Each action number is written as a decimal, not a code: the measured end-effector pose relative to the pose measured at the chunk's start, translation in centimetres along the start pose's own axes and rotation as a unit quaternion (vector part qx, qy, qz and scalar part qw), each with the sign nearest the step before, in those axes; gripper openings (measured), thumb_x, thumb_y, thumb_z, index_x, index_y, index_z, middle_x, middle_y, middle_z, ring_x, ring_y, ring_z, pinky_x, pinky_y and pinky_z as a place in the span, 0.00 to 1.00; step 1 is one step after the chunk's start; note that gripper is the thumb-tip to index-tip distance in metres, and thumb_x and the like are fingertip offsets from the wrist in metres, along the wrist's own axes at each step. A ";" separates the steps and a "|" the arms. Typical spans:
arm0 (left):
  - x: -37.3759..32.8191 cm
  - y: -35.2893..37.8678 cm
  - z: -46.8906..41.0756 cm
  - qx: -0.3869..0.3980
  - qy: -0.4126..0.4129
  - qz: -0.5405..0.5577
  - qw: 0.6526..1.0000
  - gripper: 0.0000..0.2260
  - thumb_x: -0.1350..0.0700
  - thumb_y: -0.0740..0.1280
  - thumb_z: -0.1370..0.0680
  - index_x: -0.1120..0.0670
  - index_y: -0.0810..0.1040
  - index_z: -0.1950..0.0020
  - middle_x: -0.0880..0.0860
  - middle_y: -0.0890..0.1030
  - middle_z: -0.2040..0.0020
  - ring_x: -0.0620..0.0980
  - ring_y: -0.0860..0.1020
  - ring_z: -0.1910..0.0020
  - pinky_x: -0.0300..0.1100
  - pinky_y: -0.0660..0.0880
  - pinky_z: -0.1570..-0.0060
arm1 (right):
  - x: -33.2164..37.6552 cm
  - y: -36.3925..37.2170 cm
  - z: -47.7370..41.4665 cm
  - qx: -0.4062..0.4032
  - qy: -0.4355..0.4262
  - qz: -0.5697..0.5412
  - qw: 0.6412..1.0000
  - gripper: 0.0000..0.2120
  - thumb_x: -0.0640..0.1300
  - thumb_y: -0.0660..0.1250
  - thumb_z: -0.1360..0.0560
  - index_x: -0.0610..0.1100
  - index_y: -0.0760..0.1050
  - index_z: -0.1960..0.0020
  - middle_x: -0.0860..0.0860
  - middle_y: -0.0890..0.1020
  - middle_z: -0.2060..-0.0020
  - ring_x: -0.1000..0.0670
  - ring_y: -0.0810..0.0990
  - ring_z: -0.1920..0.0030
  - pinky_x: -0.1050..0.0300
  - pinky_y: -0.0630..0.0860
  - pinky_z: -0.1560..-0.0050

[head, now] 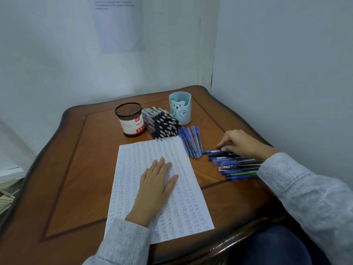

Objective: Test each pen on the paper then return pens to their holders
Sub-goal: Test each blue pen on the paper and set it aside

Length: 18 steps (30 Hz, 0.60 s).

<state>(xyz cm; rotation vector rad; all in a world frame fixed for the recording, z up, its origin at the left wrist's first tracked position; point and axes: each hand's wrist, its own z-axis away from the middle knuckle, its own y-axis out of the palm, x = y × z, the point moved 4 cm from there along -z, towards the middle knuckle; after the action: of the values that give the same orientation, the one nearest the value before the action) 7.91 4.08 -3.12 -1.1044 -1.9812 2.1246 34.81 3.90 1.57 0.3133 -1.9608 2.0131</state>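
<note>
Head view: the paper [191, 207] is covered in scribbles, and the left hand [156, 180] lies flat and spread on it. The right hand [238, 143] curls its fingers onto the mixed pens [236, 165]; whether it pinches one, I cannot tell. Black pens [162, 123] and blue pens [191, 142] lie on the desk [76, 169]. The mesh holder [129, 119] and bear holder [180, 109] look empty, so returning remains.

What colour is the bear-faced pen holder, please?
The holder is light blue, clearest in the head view.
</note>
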 end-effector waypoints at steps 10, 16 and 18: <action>-1.0 0.7 1.5 0.051 -0.017 -0.045 0.998 0.24 0.44 0.48 0.17 0.47 0.50 0.22 0.46 0.44 0.21 0.46 0.41 0.23 0.44 0.40 0.27 | 1.3 0.1 1.0 -0.061 -0.053 -0.031 0.996 0.05 0.39 0.62 0.21 0.49 0.72 0.49 0.50 0.76 0.51 0.54 0.75 0.56 0.66 0.70 0.57; -1.5 0.5 2.3 0.108 -0.027 -0.089 0.990 0.25 0.43 0.48 0.17 0.49 0.48 0.22 0.48 0.43 0.21 0.50 0.42 0.22 0.47 0.44 0.26 | 6.3 -1.0 2.7 -0.125 -0.126 -0.015 0.984 0.16 0.59 0.57 0.22 0.48 0.69 0.58 0.55 0.70 0.64 0.56 0.68 0.65 0.62 0.62 0.59; -1.6 0.1 2.6 0.118 -0.014 -0.115 0.986 0.26 0.42 0.49 0.18 0.49 0.49 0.22 0.48 0.46 0.21 0.50 0.47 0.23 0.48 0.49 0.27 | 7.5 -1.4 3.1 -0.160 -0.114 -0.035 0.980 0.28 0.70 0.55 0.29 0.44 0.71 0.65 0.52 0.72 0.72 0.54 0.68 0.71 0.62 0.62 0.65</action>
<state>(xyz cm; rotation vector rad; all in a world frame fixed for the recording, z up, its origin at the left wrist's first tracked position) 7.83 1.12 -2.63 -0.7717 -1.7133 2.1882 28.22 1.36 5.71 0.5451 -2.3354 1.6434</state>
